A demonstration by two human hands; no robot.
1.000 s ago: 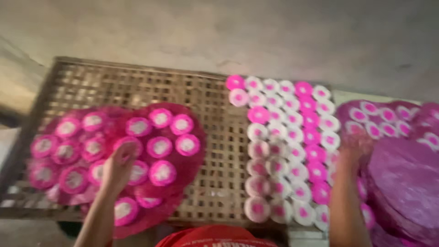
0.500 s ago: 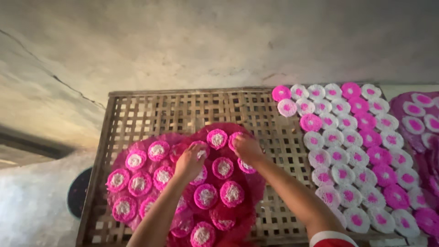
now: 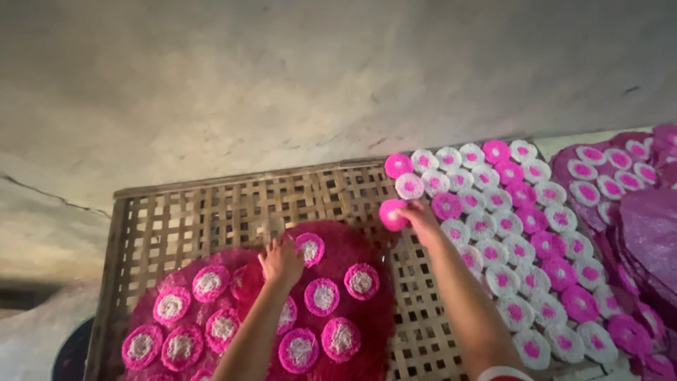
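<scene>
Woven bamboo slats make up the lattice tray [image 3: 211,212] that carries everything here, and it serves as the landmark for the rest. On its near-left part lies a round magenta fibre mat [image 3: 352,247] studded with small pink-rimmed discs with white centres [image 3: 324,296]; the left hand [image 3: 281,262] rests on this mat with fingers spread narrow, fingertips touching the mat just beside the disc nearest the tray's far edge [image 3: 310,248], and holding nothing that can be seen. Over the tray's middle, just past the mat's right edge, the right hand [image 3: 421,217] pinches one solid pink disc [image 3: 392,215] between thumb and fingers, lifted slightly above the slats. Covering the tray's right part are tight rows of laid-out discs [image 3: 522,261], a mix of white ones with pink centres and pink ones, running from the far edge to the near edge; the held disc sits just beside the leftmost column of these rows. Beyond the tray's right edge are more purple-pink mats [image 3: 652,233], some bearing discs. No labels or packages show. Bare lattice remains along the tray's far-left part and in a strip between the mat and the rows. Behind the tray's far edge rises a grey, cracked concrete wall [image 3: 317,77].
</scene>
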